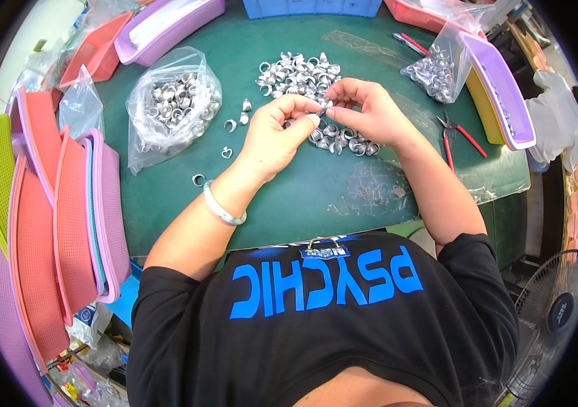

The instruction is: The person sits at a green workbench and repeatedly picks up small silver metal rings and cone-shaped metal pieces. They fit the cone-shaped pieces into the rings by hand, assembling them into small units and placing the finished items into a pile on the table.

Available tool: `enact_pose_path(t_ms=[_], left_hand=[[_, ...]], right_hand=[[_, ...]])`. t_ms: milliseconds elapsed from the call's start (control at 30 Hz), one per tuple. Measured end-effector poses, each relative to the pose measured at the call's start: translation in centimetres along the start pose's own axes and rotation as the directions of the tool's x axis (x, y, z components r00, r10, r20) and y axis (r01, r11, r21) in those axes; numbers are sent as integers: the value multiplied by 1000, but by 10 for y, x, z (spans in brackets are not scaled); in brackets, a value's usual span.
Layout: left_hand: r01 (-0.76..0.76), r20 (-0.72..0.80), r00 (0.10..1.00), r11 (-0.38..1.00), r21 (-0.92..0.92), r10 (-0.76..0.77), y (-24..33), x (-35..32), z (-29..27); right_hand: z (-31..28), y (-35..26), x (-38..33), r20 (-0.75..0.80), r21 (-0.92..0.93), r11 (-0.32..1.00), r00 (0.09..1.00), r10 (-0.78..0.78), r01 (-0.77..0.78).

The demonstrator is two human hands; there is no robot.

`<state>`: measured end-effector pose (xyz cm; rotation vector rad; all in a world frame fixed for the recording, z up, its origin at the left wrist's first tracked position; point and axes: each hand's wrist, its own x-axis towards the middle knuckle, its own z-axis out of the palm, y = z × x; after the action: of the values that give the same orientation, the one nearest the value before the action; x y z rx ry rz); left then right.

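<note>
My left hand and my right hand meet over a pile of silver open rings, fingertips pinched together. Between them is a small silver ring, mostly covered by the fingers. More rings lie below my right hand, on the near side of the pile. To the left of my left hand, a few loose rings are spread on the green table. One heart-shaped piece lies among them, and another ring rests by my wrist.
A clear bag of rings sits at left, a second bag at far right. Red-handled pliers lie right of my forearm. Stacked plastic baskets crowd the left edge; a purple basket stands right, a fan lower right.
</note>
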<state>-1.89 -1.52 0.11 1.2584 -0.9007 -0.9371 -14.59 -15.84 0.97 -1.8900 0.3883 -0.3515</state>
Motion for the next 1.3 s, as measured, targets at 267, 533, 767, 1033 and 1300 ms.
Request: enact_pose_path(t_ms=[267, 533, 767, 1033, 1300], left_hand=[[143, 13, 990, 983, -111, -143, 9, -2, 3], [35, -36, 999, 997, -64, -38, 4, -3, 5], [-72, -56, 996, 997, -12, 71, 2, -2, 5], [-247, -54, 964, 952, 183, 261, -2, -2, 5], [-329, -25, 939, 918, 221, 343, -2, -3, 7]], right_hand=[[11, -11, -4, -75, -292, 825, 848, -525, 484], [18, -20, -6, -72, -338, 749, 778, -624, 569], [10, -6, -8, -52, 102, 935, 941, -336, 339], [10, -11, -8, 10, 398, 902, 983, -186, 167], [14, -10, -9, 9, 396, 899, 979, -206, 186]])
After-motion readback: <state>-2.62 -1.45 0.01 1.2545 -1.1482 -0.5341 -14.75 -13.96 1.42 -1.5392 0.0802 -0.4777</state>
